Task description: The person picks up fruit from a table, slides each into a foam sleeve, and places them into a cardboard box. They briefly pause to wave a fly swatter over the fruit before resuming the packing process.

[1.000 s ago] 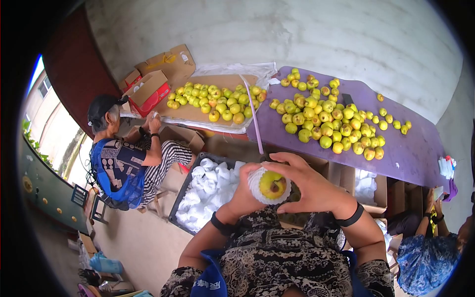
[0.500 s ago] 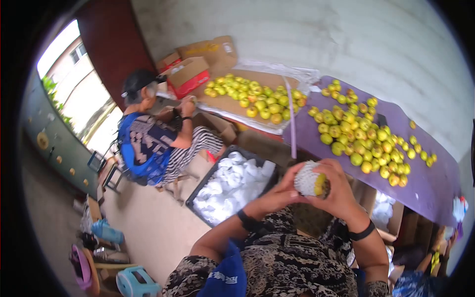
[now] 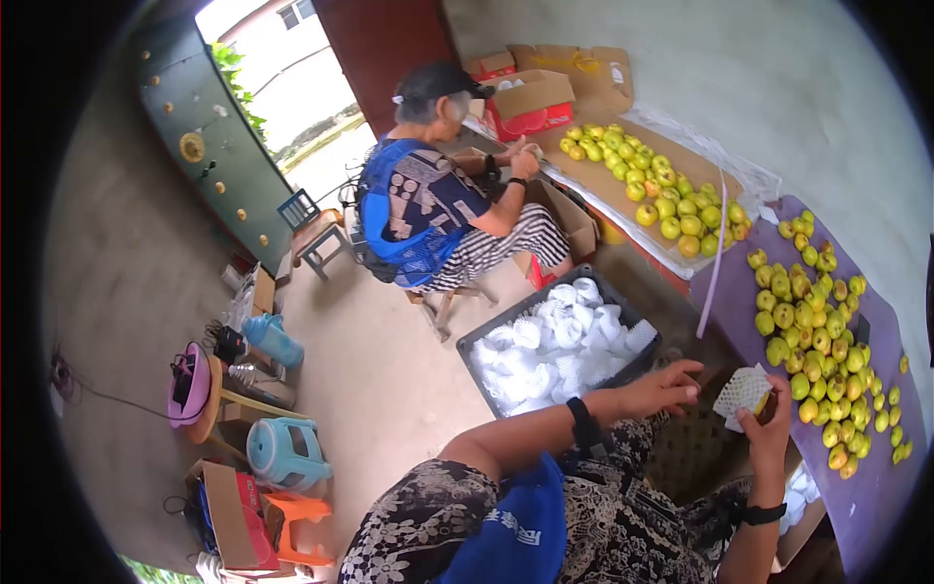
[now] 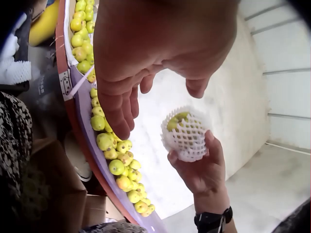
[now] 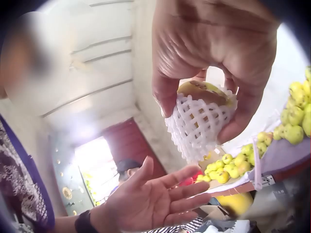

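Note:
My right hand [image 3: 772,433] holds a yellow-green apple [image 5: 206,91] wrapped in a white foam net [image 5: 197,121], its thumb and fingers around the sides. In the right wrist view the apple's brownish top shows above the net's edge. My left hand [image 3: 664,388] is apart from the fruit, to its left in the head view, with spread fingers and nothing in them. A black crate [image 3: 474,365] full of white foam nets [image 3: 555,341] stands on the floor near my left forearm. To the right, a heap of apples [image 3: 817,331] lies on a purple-covered table [image 3: 720,292].
More apples [image 3: 671,200] lie on a cardboard-covered table beyond the crate. Another person [image 3: 428,185] sits there on a stool, hands together near an open carton [image 3: 564,209]. Stools, boxes and a blue jug [image 3: 272,339] stand along the left wall.
Both hands were around the netted apple; the left has let go and moved away. The right hand still holds the apple. The head view has swung left.

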`<state>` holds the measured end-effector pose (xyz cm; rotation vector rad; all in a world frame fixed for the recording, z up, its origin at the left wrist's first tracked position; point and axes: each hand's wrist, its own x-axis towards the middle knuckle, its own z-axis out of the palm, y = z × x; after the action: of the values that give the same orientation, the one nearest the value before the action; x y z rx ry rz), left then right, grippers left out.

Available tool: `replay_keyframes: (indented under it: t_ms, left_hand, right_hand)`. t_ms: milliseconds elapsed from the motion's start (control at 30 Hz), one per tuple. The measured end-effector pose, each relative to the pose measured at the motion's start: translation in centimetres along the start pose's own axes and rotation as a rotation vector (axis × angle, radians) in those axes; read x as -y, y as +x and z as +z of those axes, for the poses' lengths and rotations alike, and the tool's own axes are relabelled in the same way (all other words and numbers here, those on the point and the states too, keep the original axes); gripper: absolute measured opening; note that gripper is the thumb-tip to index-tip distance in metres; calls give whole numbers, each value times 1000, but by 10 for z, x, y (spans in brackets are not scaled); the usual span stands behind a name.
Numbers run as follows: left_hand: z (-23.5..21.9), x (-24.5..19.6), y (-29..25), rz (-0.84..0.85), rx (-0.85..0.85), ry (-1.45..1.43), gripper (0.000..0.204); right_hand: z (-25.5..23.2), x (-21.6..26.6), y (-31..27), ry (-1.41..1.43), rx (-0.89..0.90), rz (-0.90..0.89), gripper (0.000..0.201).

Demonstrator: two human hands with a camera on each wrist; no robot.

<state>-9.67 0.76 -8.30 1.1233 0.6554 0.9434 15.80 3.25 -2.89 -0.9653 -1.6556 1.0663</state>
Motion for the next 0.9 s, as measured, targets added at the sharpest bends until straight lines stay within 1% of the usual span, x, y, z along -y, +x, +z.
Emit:
replay_keyframes:
  t_ms: [33, 67, 100, 133, 167, 200, 233, 267, 300, 333, 367, 433, 500, 567, 600, 633, 700, 733, 767, 800, 833, 867, 900]
  left_hand:
    - [-8, 9, 4, -22, -76, 81, 64]
    - [-20, 23, 8, -9, -135, 160, 62]
    - [-33, 37, 13, -4, -174, 235, 60]
    - [-43, 41, 14, -29, -227, 433, 60]
    - [-49, 46, 17, 6, -275, 600, 59]
    - [-49, 39, 20, 35, -252, 849, 57]
    - [-58, 47, 25, 102, -199, 1038, 57]
    - [-64, 54, 30, 139, -127, 1133, 58]
    - [-67, 58, 37, 43, -55, 1100, 58]
    - [-65, 63, 43, 27, -12, 1166, 57]
    - [-64, 71, 50, 26, 38, 1149, 57]
    - [-65, 86, 62, 18, 200, 1554, 56]
    - [-58, 84, 70, -11, 216, 1538, 54]
    - [-57, 76, 79, 8, 342, 1577, 51]
    - [-55, 72, 82, 47, 376, 1579, 45]
    - [-57, 72, 86, 38, 386, 1568, 45]
    - [-60, 72, 95, 189, 528, 1558, 40]
    - [-56, 68, 99, 199, 544, 1543, 39]
    - [-57, 68, 103, 197, 552, 1537, 39]
    - [-58, 68, 105, 160, 569, 1533, 39]
    - [-59, 68, 108, 127, 584, 1532, 39]
    - [-59, 66, 110, 132, 589, 1532, 39]
    - [-60, 62, 112, 140, 586, 1497, 39]
  right_hand:
    - [-7, -10, -2, 162, -55, 81, 60]
    - [-14, -25, -1, 242, -65, 113, 56]
    - [-19, -43, -3, 324, -135, 163, 55]
    - [-32, -60, -6, 269, -173, 315, 53]
    - [-37, -84, -9, 355, -229, 346, 51]
    - [-40, -95, -11, 396, -278, 396, 50]
    - [-47, -110, -14, 433, -303, 479, 51]
    - [-51, -120, -16, 410, -346, 555, 53]
    - [-53, -130, -18, 395, -382, 629, 56]
    - [-56, -144, -20, 404, -441, 695, 58]
    - [-57, -159, -22, 418, -489, 759, 61]
    - [-57, -188, -28, 426, -568, 818, 59]
    - [-58, -217, -38, 431, -620, 884, 58]
    - [-57, -249, -51, 429, -657, 941, 62]
    - [-56, -268, -56, 401, -683, 993, 64]
    - [-56, -284, -65, 398, -688, 1008, 64]
    - [-51, -306, -79, -8, -504, 1059, 61]
    - [-47, -348, -94, -473, -363, 1048, 65]
    - [-40, -385, -110, -473, -367, 1057, 65]
    - [-30, -414, -132, -651, -174, 956, 70]
    - [-25, -428, -146, -820, 19, 840, 76]
    - [-22, -416, -148, -821, 13, 843, 76]
    - [-17, -391, -141, -747, 51, 866, 74]
